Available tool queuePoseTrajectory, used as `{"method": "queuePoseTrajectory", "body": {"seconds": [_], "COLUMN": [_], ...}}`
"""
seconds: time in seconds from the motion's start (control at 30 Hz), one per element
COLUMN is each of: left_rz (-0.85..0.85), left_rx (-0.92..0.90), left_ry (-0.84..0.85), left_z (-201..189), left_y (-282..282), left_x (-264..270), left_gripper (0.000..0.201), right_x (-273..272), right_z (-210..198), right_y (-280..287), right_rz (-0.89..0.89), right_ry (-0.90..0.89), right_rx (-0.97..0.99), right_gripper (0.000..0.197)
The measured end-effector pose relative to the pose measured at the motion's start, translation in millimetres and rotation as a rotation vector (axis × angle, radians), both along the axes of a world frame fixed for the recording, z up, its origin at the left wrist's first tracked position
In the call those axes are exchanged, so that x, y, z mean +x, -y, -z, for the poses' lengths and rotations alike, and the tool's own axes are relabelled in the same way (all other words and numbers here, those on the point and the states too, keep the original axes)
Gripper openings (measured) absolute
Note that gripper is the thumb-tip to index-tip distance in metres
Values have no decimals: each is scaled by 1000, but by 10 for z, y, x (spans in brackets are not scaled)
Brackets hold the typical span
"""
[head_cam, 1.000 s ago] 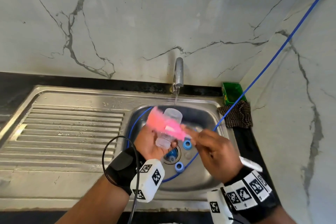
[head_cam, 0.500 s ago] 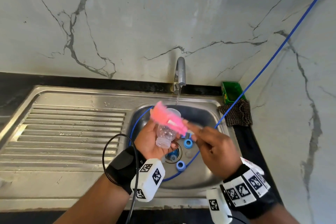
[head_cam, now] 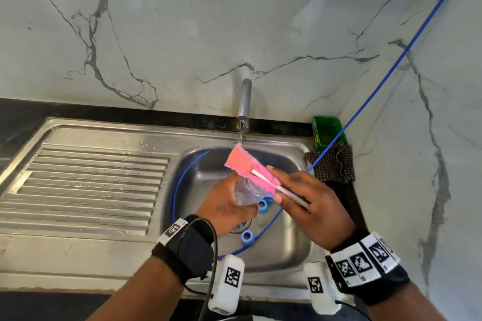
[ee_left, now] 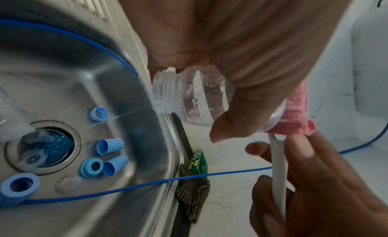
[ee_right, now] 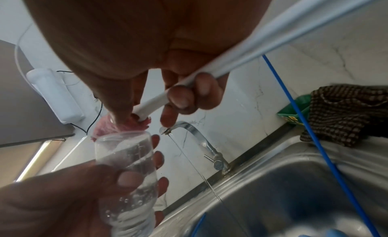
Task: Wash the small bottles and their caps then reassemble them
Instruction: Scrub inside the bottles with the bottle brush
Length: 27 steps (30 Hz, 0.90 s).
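Right now the small clear bottle (head_cam: 246, 191) sits in my left hand (head_cam: 227, 206), fingers and thumb curled round its body, held over the sink basin (head_cam: 292, 237) with its threaded neck pointing down toward the drain; drops cling inside it. My right hand (head_cam: 313, 206) grips the white handle (head_cam: 292, 197) of a pink sponge brush (head_cam: 247, 169), fingers wrapped round the stick, and the pink head lies against the bottle's upper end, reaching up to the thin stream of water falling from the tap (head_cam: 244, 99). Below my hands, on the steel floor of the basin, several blue caps (ee_left: 110, 146) lie loose around the drain (ee_left: 44, 146), some on their sides, some with the open end up, and another clear bottle (ee_left: 31, 159) lies across the drain opening. A blue cord (head_cam: 391, 65) runs down from the upper right, loops through the basin and passes just beside the caps. To the left of the basin stretches the ribbed steel draining board (head_cam: 86, 190), wet in places. At the right back corner of the dark counter stand a green box (head_cam: 327, 131) and, in front of it, a crumpled checked cloth (head_cam: 333, 167). White marble with grey veins covers the wall (head_cam: 182, 34) behind the tap and the side wall to my right.
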<state>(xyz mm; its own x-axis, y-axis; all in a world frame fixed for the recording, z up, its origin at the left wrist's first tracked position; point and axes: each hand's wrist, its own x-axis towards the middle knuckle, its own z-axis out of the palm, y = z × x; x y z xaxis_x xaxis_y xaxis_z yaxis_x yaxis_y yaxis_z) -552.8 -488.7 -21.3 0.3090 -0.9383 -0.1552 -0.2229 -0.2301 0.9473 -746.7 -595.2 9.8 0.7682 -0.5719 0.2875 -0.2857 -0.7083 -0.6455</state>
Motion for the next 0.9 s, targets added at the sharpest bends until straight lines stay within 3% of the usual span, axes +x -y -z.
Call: {"method": "queuePoseTrajectory", "body": {"seconds": [0.2,0.27,0.37,0.5,0.7,0.9], "left_rz": [23,27,-43,-22,-51,14], "left_rx": [6,-5,-31,-16,-19,-13], "left_ry": [102,154,95,116,88,46], "left_z": [-59,-100,-136,-242,-252,-367], "left_y": [121,148,147,126,67,-46], "left_x": [-212,-286,-257,-173,-140,-75], "left_gripper": [49,39,29,46,39,47], "right_x": [34,74,64,8,272,390], "right_z": [12,-4,-33,-31,-147,-185], "right_y": [23,16,57,184,-29,-134], "right_rz": [92,107,53,153,22,150], "right_ry": [76,103,105,129,128,165], "right_rx": [-80,-128,-158,-154,-100,-130], "right_gripper": [53,45,33,30,31,31]}}
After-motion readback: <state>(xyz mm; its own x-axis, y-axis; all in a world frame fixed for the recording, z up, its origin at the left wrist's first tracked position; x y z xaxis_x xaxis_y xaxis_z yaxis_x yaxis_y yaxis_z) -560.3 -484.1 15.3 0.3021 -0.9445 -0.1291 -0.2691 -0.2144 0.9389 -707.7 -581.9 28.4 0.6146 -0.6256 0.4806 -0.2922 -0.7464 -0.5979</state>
